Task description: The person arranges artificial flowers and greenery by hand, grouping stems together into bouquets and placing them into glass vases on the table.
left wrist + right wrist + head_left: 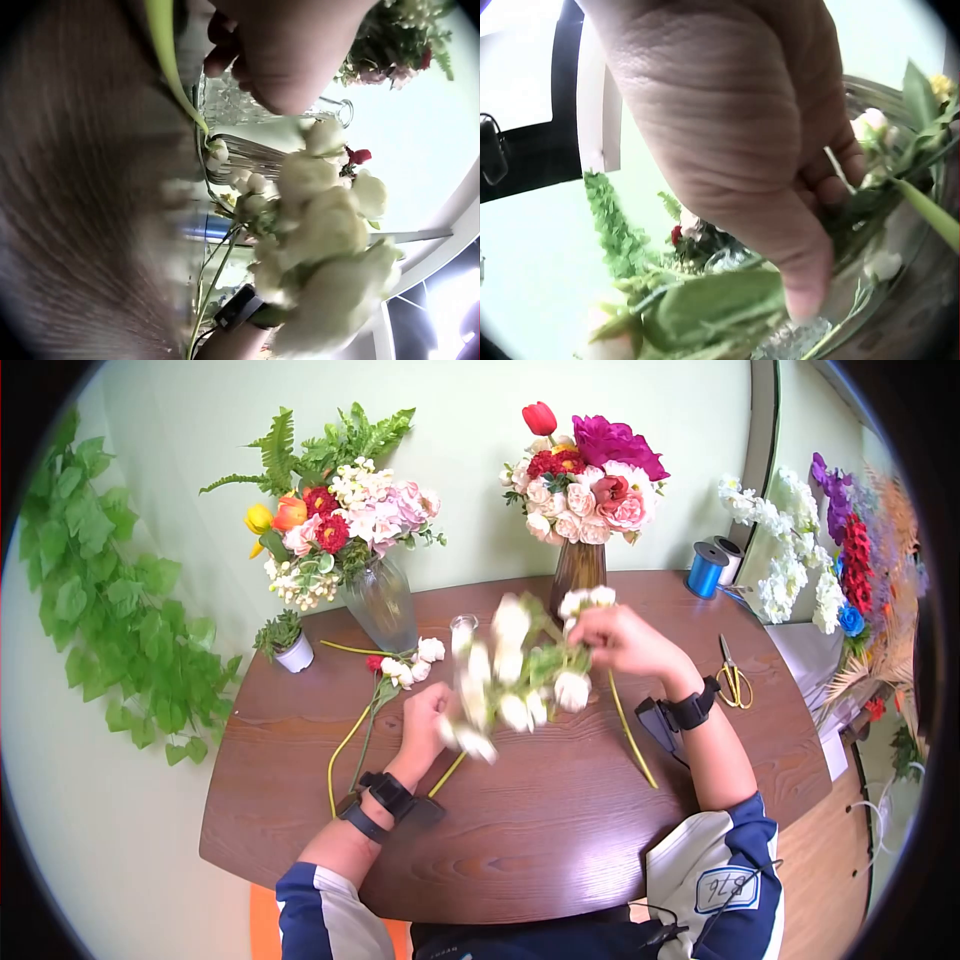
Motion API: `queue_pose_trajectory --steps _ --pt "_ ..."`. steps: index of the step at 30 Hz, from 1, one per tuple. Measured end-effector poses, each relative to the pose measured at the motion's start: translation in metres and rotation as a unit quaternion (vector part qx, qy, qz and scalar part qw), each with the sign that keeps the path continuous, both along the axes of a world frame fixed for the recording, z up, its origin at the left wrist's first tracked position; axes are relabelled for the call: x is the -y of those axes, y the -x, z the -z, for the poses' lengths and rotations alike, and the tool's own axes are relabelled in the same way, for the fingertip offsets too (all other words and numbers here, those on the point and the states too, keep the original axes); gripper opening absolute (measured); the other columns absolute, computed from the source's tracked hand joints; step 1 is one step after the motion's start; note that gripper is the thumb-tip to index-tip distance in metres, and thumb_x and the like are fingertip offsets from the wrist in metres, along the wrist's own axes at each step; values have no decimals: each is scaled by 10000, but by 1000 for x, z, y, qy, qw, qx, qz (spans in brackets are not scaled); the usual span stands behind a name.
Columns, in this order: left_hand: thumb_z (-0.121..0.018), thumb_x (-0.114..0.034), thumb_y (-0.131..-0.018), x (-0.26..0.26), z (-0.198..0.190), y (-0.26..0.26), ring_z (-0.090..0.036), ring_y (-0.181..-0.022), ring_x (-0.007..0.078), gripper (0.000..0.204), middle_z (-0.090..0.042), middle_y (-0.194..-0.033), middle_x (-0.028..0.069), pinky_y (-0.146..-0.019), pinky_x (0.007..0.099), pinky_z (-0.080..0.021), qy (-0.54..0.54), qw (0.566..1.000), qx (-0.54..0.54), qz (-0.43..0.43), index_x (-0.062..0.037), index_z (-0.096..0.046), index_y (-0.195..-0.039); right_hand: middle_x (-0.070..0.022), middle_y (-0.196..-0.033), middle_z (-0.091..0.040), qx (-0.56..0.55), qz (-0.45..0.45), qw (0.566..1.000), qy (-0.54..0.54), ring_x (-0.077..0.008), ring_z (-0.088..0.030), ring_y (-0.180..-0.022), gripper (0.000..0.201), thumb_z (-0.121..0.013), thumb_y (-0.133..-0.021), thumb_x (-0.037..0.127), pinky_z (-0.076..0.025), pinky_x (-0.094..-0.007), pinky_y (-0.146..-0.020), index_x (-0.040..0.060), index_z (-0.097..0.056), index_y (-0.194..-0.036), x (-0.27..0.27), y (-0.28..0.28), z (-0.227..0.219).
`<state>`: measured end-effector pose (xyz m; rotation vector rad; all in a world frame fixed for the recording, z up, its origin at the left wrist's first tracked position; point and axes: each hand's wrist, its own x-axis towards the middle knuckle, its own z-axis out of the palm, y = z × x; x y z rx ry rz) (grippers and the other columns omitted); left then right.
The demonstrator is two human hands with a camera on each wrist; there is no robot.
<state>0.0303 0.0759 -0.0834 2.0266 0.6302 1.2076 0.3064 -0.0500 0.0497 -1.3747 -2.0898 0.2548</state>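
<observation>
Blurred white flowers (510, 650) with green leaves hang over the middle of the table, and their blooms also fill the lower part of the left wrist view. My right hand (630, 645) pinches leafy stems at their right side; in the right wrist view its thumb and fingers curl among leaves (712, 307). A yellow-green stem (632, 730) slants down below this hand. My left hand (425, 718), its fingers curled, is close to the left blooms, with nothing visible in its grip. Another stem (166, 49) passes beside its fingers in the left wrist view.
Flower-filled vases, one clear (382, 605) and one brown (580, 570), stand at the back. White and red flowers (405, 668) with long stems lie left. A potted plant (292, 650) is at the left edge; blue spool (706, 572) and scissors (735, 682) are right.
</observation>
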Motion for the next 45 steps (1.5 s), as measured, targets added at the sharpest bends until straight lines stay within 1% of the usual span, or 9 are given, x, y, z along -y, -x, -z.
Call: queue_pose_trajectory --steps 4,8,11,16,19,27,33,37,45 --pt "-609 -43 -771 22 -28 0 -468 -526 37 40 -584 -599 12 -477 204 -376 72 997 -27 -13 -20 -596 -741 -12 -762 -484 -237 8 964 -123 -105 -434 -636 169 -648 -756 73 -390 -247 -601 15 -605 -908 -4 -1 -1" --pt "-607 -40 -786 49 -56 -8 -554 -651 51 117 -604 -728 13 -580 196 -434 -17 998 -36 51 -7 -587 -897 -43 -830 -542 -142 84 965 -203 -116 -513 -703 162 -658 -756 86 -418 -249 -634 14 -601 -890 7 25 -14" --pt "-653 -68 -738 66 -72 -11 -523 -1067 169 480 -556 -1122 113 -865 276 -411 -51 994 -41 91 -9 -480 -1182 -82 -764 -583 -164 20 966 -199 -175 -565 -683 121 -649 -765 82 -447 -291 -624 5 -572 -819 15 52 -12" --pt "-632 -127 -793 83 -58 -11 -539 -1039 269 435 -555 -1088 142 -876 347 -418 -143 979 -61 134 -10 -467 -1178 -123 -744 -559 -151 -63 969 -187 -292 -573 -685 107 -614 -775 61 -447 -335 -609 7 -554 -845 22 92 0" --pt "-397 -156 -952 91 -54 -15 -566 -872 168 177 -565 -925 88 -815 293 -431 231 907 51 350 -11 -480 -1012 -123 -756 -564 -173 -64 969 -164 -301 -571 -683 115 -612 -782 78 -447 -344 -608 8 -550 -851 21 101 10" --pt "-397 -153 -949 84 -38 -17 -551 -811 132 208 -568 -910 59 -727 274 -457 249 900 123 336 -8 -530 -1015 -104 -777 -578 -222 -57 964 -132 -251 -578 -689 68 -601 -771 46 -445 -326 -603 18 -575 -828 16 100 22" --pt "-421 -175 -951 77 -17 -28 -535 -853 152 207 -541 -915 65 -720 263 -447 82 972 179 127 -22 -516 -1053 -78 -818 -597 -182 -76 959 -203 -231 -578 -725 140 -625 -726 -34 -455 -302 -662 18 -601 -854 10 111 30" --pt "-358 -214 -971 78 -43 -19 -530 -758 157 269 -542 -881 88 -679 266 -448 203 916 180 296 1 -503 -1041 -91 -807 -613 -115 -39 952 -282 -235 -588 -736 161 -607 -723 -49 -457 -306 -660 13 -619 -871 14 100 18" --pt "-364 -308 -966 69 -55 -10 -335 -599 80 281 -375 -713 13 -574 208 -315 118 944 153 267 -60 -371 -834 -82 -809 -611 -353 36 876 -326 -147 -594 -735 100 -579 -791 -72 -477 -235 -609 -13 -566 -871 38 98 -1"
